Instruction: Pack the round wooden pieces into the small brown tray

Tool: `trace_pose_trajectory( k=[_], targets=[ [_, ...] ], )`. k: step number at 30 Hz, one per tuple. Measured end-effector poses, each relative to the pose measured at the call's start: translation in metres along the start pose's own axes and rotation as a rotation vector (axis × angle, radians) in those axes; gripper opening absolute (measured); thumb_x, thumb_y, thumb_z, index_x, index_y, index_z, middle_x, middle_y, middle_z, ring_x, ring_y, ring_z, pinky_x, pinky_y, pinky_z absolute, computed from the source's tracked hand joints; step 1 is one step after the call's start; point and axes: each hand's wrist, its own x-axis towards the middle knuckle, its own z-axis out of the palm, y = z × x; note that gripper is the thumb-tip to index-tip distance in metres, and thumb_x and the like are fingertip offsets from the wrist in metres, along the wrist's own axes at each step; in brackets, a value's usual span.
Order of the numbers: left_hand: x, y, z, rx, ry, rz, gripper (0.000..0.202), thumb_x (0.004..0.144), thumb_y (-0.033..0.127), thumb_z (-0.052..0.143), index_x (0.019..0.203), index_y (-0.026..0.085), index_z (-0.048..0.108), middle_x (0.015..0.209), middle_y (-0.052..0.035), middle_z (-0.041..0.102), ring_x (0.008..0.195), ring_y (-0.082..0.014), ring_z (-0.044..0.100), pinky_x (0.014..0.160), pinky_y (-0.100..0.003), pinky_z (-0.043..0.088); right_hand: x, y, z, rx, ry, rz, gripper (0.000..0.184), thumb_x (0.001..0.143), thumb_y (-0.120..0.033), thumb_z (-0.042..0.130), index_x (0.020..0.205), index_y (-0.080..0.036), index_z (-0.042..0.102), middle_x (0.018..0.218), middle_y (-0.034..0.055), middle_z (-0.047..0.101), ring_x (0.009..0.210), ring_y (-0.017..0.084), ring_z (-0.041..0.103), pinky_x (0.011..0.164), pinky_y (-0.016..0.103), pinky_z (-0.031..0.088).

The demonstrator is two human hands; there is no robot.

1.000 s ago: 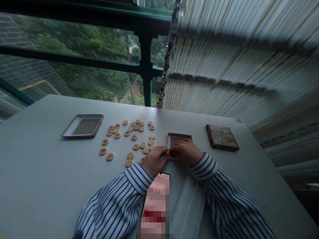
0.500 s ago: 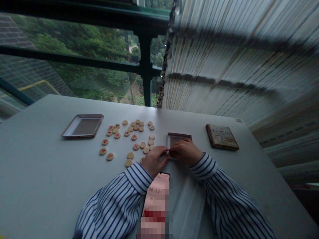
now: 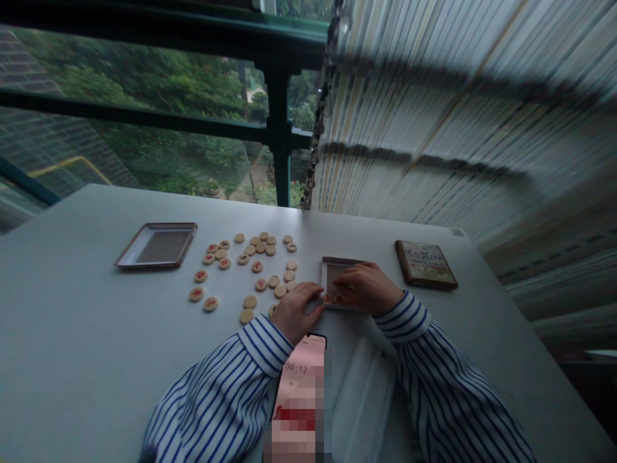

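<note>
My left hand (image 3: 296,312) is closed on the left edge of a small shallow box (image 3: 344,260), thumb near its front corner. My right hand (image 3: 370,289) reaches over the box from the right, its fingers bent down inside on a round wooden Chinese chess piece (image 3: 339,299). Beside that one, a piece with a red mark (image 3: 328,299) lies in the front left corner. The right hand covers much of the box's right half. Several loose chess pieces (image 3: 261,247) are scattered to the left, some with red or black characters, others plain side up.
A shallow open tray (image 3: 123,265) stands at the far left of the white table (image 3: 96,334). A decorated flat box (image 3: 427,265) lies at the right. A phone (image 3: 303,360) showing a timer and a clear plastic sheet (image 3: 361,392) lie in front. Behind is a window (image 3: 193,116).
My right hand has moved slightly right, away from my left fingertips, uncovering the red-marked piece in the corner. The left hand stays at the box edge. The view has shifted a little.
</note>
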Motion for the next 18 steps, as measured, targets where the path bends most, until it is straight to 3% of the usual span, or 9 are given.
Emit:
trace_pose_trajectory(
  k=[6,13,18],
  targets=[
    [0.000,0.001,-0.004,0.010,0.068,0.007,0.021,0.072,0.017,0.054,0.093,0.013,0.055,0.089,-0.0090,0.062,0.078,-0.0157,0.059,0.072,-0.030,0.050,-0.009,0.011,-0.013,0.007,0.101,0.030,0.021,0.082,-0.026,0.045,0.090,-0.022,0.064,0.086,0.0034,0.067,0.082,0.016,0.057,0.075,0.028,0.033],
    [0.003,0.002,-0.015,0.025,0.324,-0.079,0.016,0.075,0.020,0.052,0.088,0.015,0.058,0.081,-0.0044,0.062,0.069,-0.0119,0.059,0.065,-0.025,0.050,-0.019,0.015,-0.026,0.045,0.252,0.056,0.021,0.082,-0.023,0.044,0.089,-0.017,0.063,0.079,0.0044,0.066,0.073,0.014,0.057,0.070,0.025,0.038],
    [0.002,0.002,-0.024,0.023,0.415,-0.183,0.016,0.075,0.024,0.052,0.087,0.015,0.060,0.082,-0.0039,0.063,0.068,-0.0118,0.060,0.067,-0.025,0.050,-0.022,0.013,-0.029,0.062,0.329,0.069,0.020,0.081,-0.023,0.044,0.087,-0.017,0.062,0.076,0.0041,0.064,0.071,0.013,0.056,0.067,0.024,0.040]
  ],
)
